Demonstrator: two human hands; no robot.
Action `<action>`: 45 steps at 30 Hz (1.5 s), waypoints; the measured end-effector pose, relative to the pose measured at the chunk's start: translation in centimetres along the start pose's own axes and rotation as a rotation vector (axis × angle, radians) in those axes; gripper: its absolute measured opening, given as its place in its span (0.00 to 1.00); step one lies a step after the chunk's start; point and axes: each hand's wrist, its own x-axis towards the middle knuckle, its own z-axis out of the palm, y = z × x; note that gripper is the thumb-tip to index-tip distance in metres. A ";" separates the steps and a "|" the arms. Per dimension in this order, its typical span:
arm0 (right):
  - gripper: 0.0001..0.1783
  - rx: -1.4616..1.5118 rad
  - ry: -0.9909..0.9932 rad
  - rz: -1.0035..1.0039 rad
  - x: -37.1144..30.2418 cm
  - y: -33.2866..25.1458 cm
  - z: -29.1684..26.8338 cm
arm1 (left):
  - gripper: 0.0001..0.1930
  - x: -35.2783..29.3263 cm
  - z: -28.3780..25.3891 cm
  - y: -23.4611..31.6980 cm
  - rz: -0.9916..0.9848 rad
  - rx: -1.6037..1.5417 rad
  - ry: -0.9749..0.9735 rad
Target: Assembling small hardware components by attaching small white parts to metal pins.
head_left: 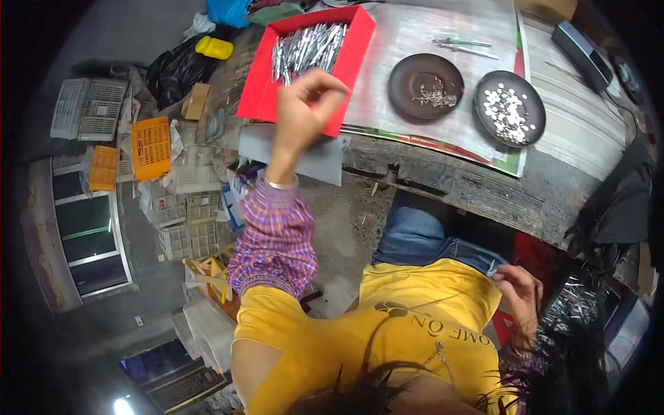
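My left hand (304,107) hangs over the near side of a red box (259,97), thumb and forefinger curled into a pinch. It is a little blurred, and I cannot make out anything between the fingertips. Many slim silvery metal pieces (311,50) lie heaped in the far part of the box. Down at the right, beside my lap, my right hand (520,290) is closed, fingertips together on a small shiny metal piece (492,268). That piece is too small to name.
On the table, a dark dish (408,100) holds small metal bits, and another dark dish (531,131) holds white discs. Tweezer-like metal tools (467,47) lie behind them. More silvery pieces (574,304) are heaped at my right. Crates (151,147) stand at the left.
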 end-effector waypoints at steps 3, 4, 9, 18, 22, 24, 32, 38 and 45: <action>0.12 -0.079 -0.105 -0.191 3.4 -2.8 3.4 | 0.08 2.5 -4.9 -5.0 -0.069 0.378 0.005; 0.10 -0.122 -0.150 -0.237 4.2 -3.9 4.2 | 0.11 2.8 -5.5 -6.8 -0.145 0.489 -0.043; 0.11 -0.026 -0.266 -0.290 6.8 -6.5 6.7 | 0.18 4.5 -3.8 -11.4 -0.254 0.836 -0.151; 0.12 0.674 -0.800 -0.381 10.5 -17.8 6.6 | 0.13 3.5 -3.9 -10.5 -0.453 0.295 0.041; 0.11 0.550 -1.097 -0.543 11.3 -24.2 6.5 | 0.15 5.7 -1.9 -10.3 -0.460 0.028 0.081; 0.10 0.475 -1.047 -0.608 11.6 -24.9 7.8 | 0.16 3.4 -5.3 -11.7 -0.478 0.061 0.146; 0.08 0.068 -0.719 -0.893 9.7 -26.4 7.7 | 0.11 3.5 -5.5 -12.2 -0.482 -0.105 0.190; 0.06 -0.242 -0.475 -1.136 8.3 -26.4 7.9 | 0.11 2.6 -6.5 -11.7 -0.462 -0.086 0.240; 0.14 -0.288 -0.338 -1.110 7.2 -23.6 6.6 | 0.11 0.3 -5.7 -8.5 -0.333 -0.375 0.260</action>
